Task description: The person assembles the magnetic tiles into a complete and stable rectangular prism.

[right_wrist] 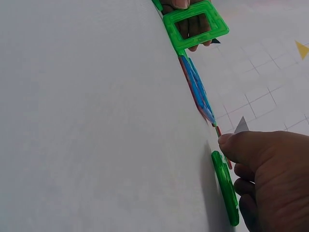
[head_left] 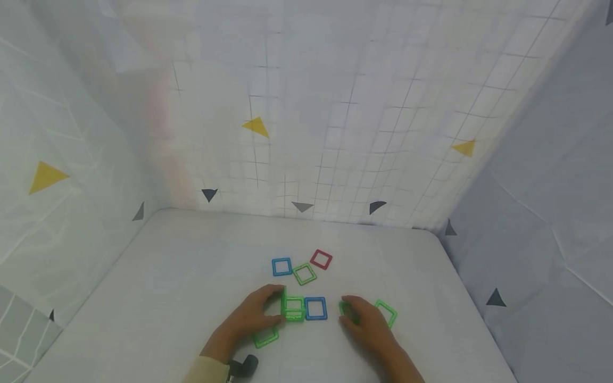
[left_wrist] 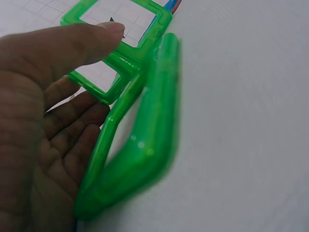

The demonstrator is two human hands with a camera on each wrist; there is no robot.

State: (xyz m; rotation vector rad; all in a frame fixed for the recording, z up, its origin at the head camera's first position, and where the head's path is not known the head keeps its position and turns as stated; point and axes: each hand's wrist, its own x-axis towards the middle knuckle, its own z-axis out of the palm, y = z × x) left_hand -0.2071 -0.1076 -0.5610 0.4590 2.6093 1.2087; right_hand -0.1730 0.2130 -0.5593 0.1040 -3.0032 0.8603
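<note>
My left hand (head_left: 251,314) holds an upright green square tile (head_left: 284,303), thumb at its near side and index finger at the far side. It belongs to a group of joined green magnetic square frames; the left wrist view shows the thumb in front of a green frame (left_wrist: 164,24) and fingers behind. A blue square tile (head_left: 315,318) lies flat against the group's right side. My right hand (head_left: 366,324) is over another green square tile (head_left: 341,308), thumb and index apart around it. In the right wrist view that tile (right_wrist: 224,188) appears edge-on beside the thumb tip.
Farther back lie a blue square (head_left: 282,274), a green square (head_left: 298,279) and a red square (head_left: 321,266). One green square (head_left: 394,318) is right of my right hand, another (head_left: 267,343) near my left wrist. White sheets enclose the white table (head_left: 191,255).
</note>
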